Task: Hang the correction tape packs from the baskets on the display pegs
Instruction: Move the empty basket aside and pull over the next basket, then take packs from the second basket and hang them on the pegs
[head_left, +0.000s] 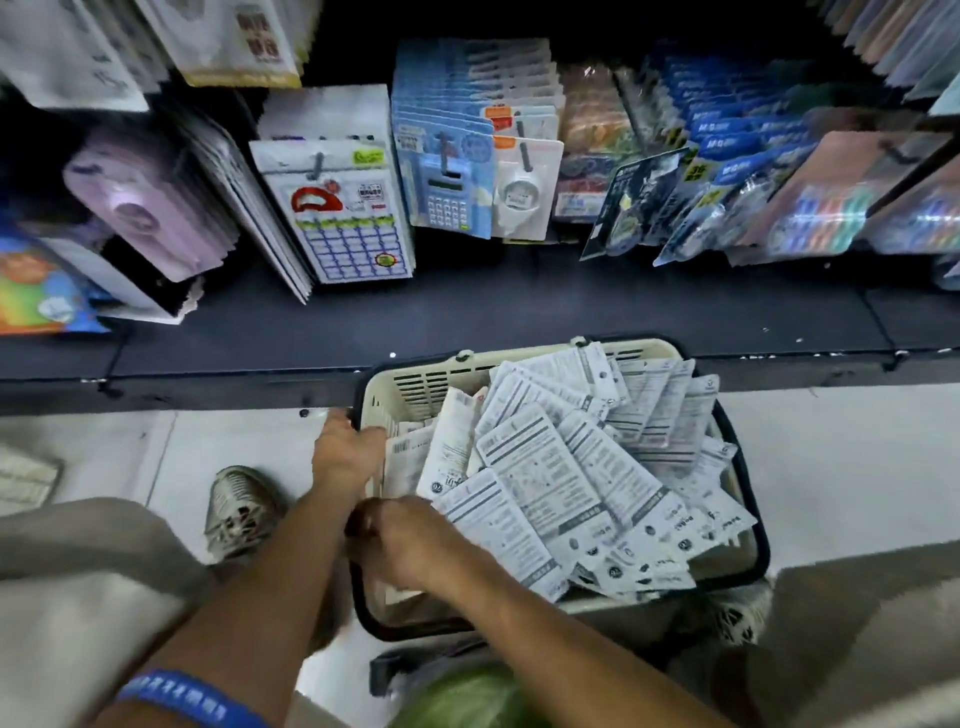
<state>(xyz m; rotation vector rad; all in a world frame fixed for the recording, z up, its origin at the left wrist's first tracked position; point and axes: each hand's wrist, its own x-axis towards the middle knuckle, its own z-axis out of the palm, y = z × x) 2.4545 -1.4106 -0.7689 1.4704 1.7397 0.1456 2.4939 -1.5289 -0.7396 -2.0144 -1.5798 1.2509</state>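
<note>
The left hand lies over the basket's left rim, knuckles up; its fingertips dip inside and are hidden, so whether they hold a pack or only the rim cannot be told. The right hand sits just nearer the person, at the basket's near-left corner, fingers curled down among the packs; it is blurred, and what it grips, if anything, cannot be made out. The two hands are close together, nearly touching. A blue wristband circles the left forearm.

The packs fill the basket in a loose heap, white printed backs upward, some spilling over the right rim. The print is too small to read. The basket is cream with slotted walls and a dark handle folded round it; its near edge is covered by the right arm.

Left of the basket a shoe stands on the pale floor. Below the basket something green is cut off by the frame edge and cannot be identified.

Beyond the basket runs a dark shelf. Above it hang rows of carded goods on pegs: a calculator card straight beyond the basket, a ruler set left of that, blue packets to the right. The upper rows are dim and cut off.
</note>
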